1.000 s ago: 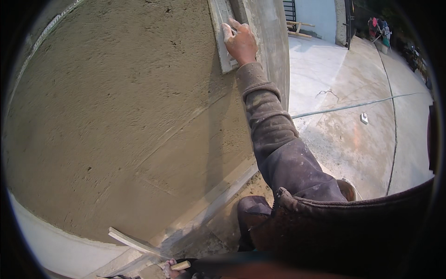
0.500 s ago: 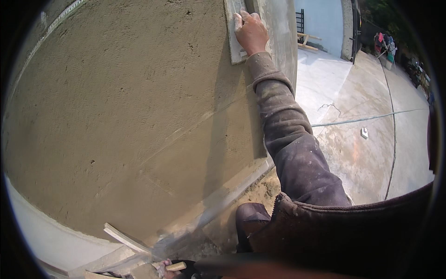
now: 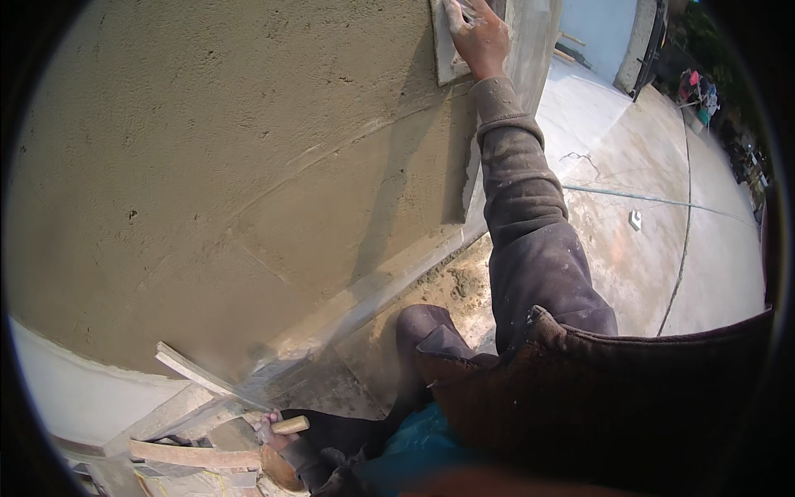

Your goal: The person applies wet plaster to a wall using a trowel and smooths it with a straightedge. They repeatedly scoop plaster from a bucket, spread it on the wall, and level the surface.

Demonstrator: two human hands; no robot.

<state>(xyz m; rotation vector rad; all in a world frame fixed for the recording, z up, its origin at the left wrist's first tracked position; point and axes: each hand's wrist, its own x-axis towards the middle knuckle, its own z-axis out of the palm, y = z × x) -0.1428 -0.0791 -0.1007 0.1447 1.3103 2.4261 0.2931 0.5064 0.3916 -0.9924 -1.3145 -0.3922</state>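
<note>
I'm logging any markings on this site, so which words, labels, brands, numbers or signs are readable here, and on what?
None can be read.
Flat float under the right hand: no lettering visible.
Wooden handle in the left hand: none visible.
Small white object on the ground: too small to tell.
Colourful pile at far right: too blurred.

Rough matt plaster wall (image 3: 273, 108), dusty creased cloth sleeve (image 3: 534, 240), pale wooden handle (image 3: 291, 425), smooth concrete floor (image 3: 609, 257)

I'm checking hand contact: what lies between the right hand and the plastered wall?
In the head view, a flat plastering float lies between the right hand and the plastered wall.
</note>
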